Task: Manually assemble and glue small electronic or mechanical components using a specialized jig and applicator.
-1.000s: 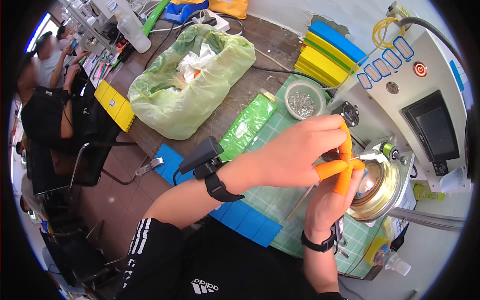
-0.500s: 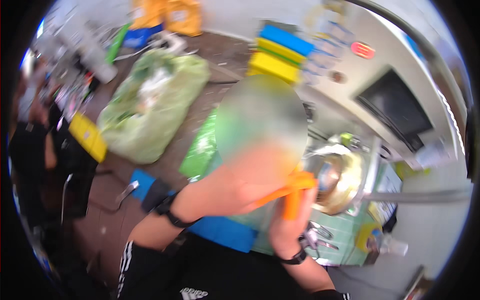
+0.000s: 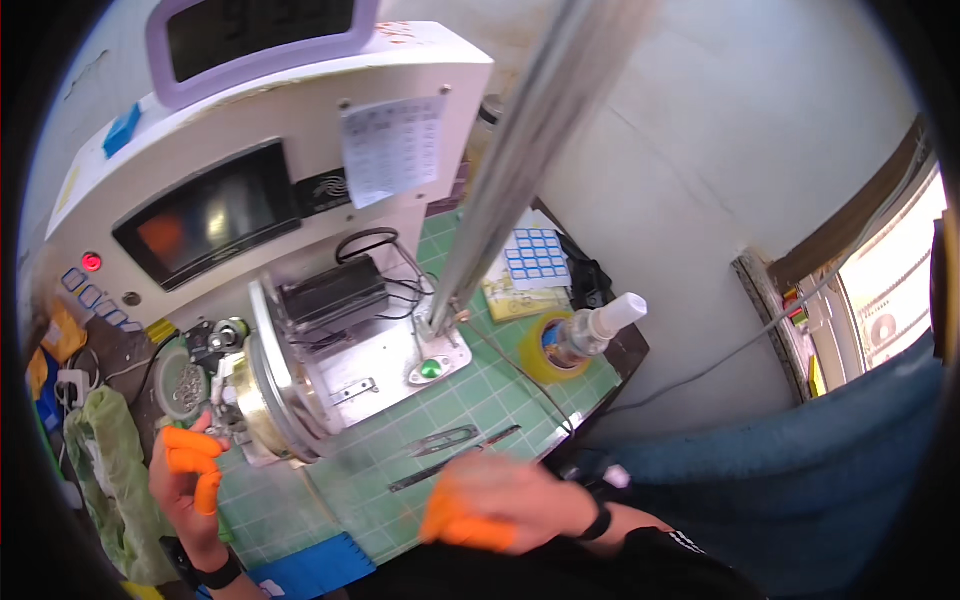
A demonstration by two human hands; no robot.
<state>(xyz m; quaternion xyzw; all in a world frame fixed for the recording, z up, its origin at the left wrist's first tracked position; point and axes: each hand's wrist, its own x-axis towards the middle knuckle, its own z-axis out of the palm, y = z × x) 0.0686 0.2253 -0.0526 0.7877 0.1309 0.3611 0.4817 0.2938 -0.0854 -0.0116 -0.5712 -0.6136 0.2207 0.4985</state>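
My left hand (image 3: 185,480) is at the lower left, with orange finger covers on bent, parted fingers. Its fingertips are close to the small metal parts (image 3: 228,425) at the front of a bench machine, and I see nothing held in it. My right hand (image 3: 505,505), also with orange finger covers, is over the front edge of the green gridded mat (image 3: 420,400); motion blurs its fingers, so I cannot tell their hold. Just beyond it lie a dark thin tool (image 3: 440,470) and metal tweezers (image 3: 445,440). A round brass-coloured wheel (image 3: 262,400) stands between my hands, on the machine.
Behind the wheel rises the machine's white housing (image 3: 400,100) with a dark screen (image 3: 210,215). A slanted metal post (image 3: 500,170) stands right of it. A clear bottle (image 3: 585,335) sits in a yellow roll (image 3: 545,350). A dish (image 3: 183,385) of small metal pieces is left; a blue sheet (image 3: 315,570) lies in front.
My view has swung right toward the machine. My hands, close together before, are now apart, the left by the machine and the right over the mat's front.
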